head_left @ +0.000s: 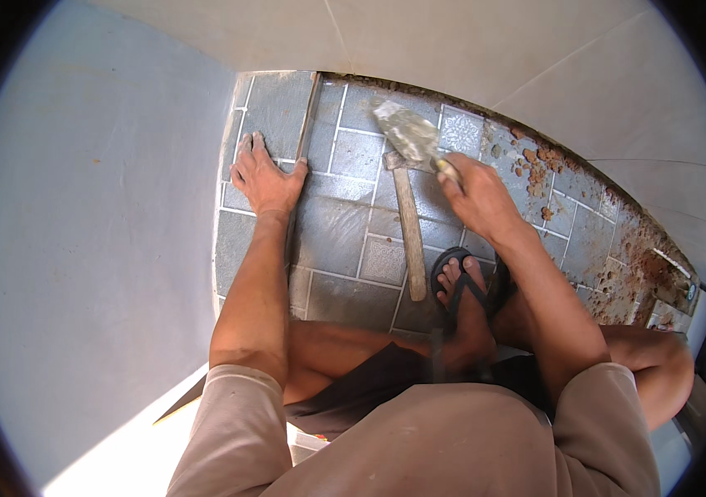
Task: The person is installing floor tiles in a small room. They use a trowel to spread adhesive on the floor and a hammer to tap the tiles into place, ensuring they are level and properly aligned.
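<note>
My left hand (268,180) lies with its fingers spread on a grey patterned tile (277,103), thumb at the tile's right edge. That edge stands slightly above the floor beside it, with a dark gap running along it. In my right hand (485,199) is the handle of a trowel (407,131); its blade, smeared with pale mortar and a little blurred, points to the far left. Below the blade a hammer (408,228) with a wooden handle rests on the floor tiles, its head partly under the blade in this view.
A pale wall (113,190) rises close on the left, and another wall (469,50) runs along the far side. Reddish-brown soil crumbs (539,161) are scattered on the right-hand tiles. My sandalled foot (460,282) is planted just right of the hammer.
</note>
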Motion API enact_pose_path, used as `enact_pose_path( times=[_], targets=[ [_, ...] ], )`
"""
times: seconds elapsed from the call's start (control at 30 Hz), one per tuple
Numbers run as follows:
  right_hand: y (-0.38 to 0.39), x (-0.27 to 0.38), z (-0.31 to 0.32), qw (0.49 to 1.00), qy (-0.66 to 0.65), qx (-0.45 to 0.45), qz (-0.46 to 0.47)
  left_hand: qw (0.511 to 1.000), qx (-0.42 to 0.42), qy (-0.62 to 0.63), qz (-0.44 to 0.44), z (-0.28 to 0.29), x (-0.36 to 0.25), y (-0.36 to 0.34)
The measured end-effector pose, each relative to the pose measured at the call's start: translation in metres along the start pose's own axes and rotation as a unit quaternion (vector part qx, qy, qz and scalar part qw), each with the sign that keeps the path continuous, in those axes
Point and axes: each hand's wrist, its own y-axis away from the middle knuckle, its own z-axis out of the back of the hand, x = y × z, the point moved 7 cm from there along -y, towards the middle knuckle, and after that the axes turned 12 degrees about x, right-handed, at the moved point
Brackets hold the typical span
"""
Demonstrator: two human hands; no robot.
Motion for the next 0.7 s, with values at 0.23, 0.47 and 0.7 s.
enact_pose_path(
  times=[0.23, 0.47, 0.7],
  targets=[
    [-0.065, 0.053, -0.012, 0.997, 0.044, 0.006, 0.068, 1.000, 0.026, 0.008, 0.009, 0.000, -0.005, -0.004],
    [-0.081, 0.057, -0.025, 0.996, 0.041, -0.007, 0.080, 1.000, 0.027, 0.008, 0.008, 0.001, -0.003, -0.005],
    [-0.096, 0.065, -0.011, 0.989, 0.100, 0.029, 0.108, 1.000, 0.015, 0.007, 0.004, -0.002, -0.003, -0.005]
  ],
)
